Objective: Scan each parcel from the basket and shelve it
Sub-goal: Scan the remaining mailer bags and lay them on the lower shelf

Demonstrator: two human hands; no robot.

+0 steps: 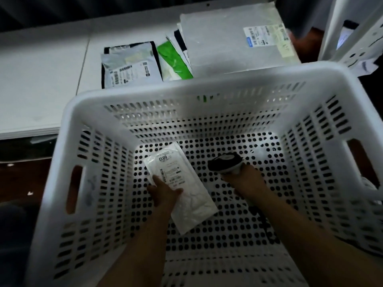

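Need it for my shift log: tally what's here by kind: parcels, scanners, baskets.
Parcels: at least 5; 1 white parcel in the basket, the rest overlapping on the shelf
Scanner: 1
Baskets: 1
Total: at least 7

L grip [164,195] & R grip [242,181] both bare, forearms [143,247] bare too, w/ slim wrists.

Left hand [165,193] grips white parcel [194,201], label "6813" face up, low inside white perforated basket [207,88]. Right hand [242,181] holds scanner [224,162] just beside the parcel, not touching it. Behind the basket, white surface [41,79] carries large grey mailer [228,42], green-white packet [174,61], small grey mailer [130,69].
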